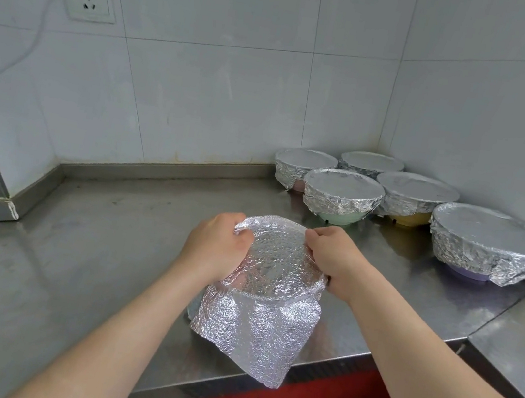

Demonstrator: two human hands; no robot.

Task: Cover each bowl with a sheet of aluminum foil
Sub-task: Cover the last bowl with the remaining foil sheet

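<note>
2 grips, L + R, pinch foil.

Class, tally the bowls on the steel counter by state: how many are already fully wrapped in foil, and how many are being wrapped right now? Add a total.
Foil-wrapped bowls in the back corner: 5
Bowl in progress, its foil sheet gripped by the left hand and right hand: 1
Total: 6 bowls

A crinkled foil sheet is laid over a bowl at the centre of the frame, its near flap left hanging loose. Five foil-covered bowls are grouped upright at middle right, edges crimped down.
</note>
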